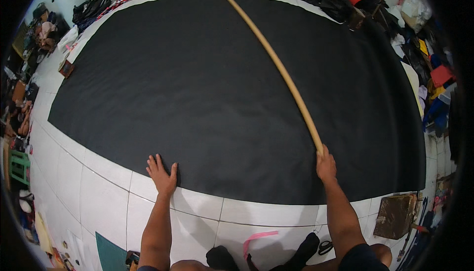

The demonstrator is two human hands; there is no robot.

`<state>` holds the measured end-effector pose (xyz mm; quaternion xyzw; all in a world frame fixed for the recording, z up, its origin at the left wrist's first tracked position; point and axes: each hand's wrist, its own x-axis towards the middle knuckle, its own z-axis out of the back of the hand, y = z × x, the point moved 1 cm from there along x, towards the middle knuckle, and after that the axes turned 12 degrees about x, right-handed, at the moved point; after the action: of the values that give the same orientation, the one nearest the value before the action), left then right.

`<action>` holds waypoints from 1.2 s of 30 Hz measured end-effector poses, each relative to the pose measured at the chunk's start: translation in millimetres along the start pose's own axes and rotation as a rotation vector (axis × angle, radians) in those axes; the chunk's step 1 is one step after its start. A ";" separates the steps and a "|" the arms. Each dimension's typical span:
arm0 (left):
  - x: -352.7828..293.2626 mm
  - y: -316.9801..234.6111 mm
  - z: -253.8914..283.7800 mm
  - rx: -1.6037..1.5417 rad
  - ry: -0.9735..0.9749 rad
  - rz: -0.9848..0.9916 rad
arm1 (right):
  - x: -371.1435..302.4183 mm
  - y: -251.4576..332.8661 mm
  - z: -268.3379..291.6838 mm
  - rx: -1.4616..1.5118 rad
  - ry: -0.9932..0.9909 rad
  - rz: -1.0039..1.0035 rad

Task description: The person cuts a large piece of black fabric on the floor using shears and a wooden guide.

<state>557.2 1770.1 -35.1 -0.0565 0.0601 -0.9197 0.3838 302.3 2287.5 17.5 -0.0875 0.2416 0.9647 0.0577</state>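
A large black sheet of material [197,83] lies spread over the tiled floor, with slight ripples in its near part. My left hand [162,174] rests flat on its near edge, fingers spread. In my right hand [326,166] is the near end of a long, light wooden stick [276,61], fingers wrapped round it. From there the stick reaches across the sheet to its far edge, leaning to the left; whether its whole length touches the sheet I cannot tell.
White floor tiles [197,204] border the sheet. Black-handled scissors [325,247] and a pink strip [259,235] lie by my feet. A brown block [395,215] stands at the near right corner, a smaller one [66,68] at the left edge. Clutter lines the walls.
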 end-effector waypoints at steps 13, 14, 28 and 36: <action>30.5 81.0 10.7 -0.922 -0.018 0.993 | -21.5 -103.6 56.4 0.124 -0.184 -0.198; 32.5 94.6 9.1 -0.946 0.004 0.996 | -23.0 -88.9 45.8 0.164 -0.193 -0.125; 13.0 103.1 -10.9 -1.149 -0.091 0.920 | -58.7 233.7 -125.5 0.002 0.276 0.423; 1.2 92.2 2.6 -1.228 -0.138 0.865 | -142.5 285.6 -196.3 -0.099 0.537 0.951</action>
<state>621.2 1704.7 -46.7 -0.2889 0.5546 -0.4827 0.6131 425.5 1933.8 5.4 -0.2147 0.2151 0.8384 -0.4525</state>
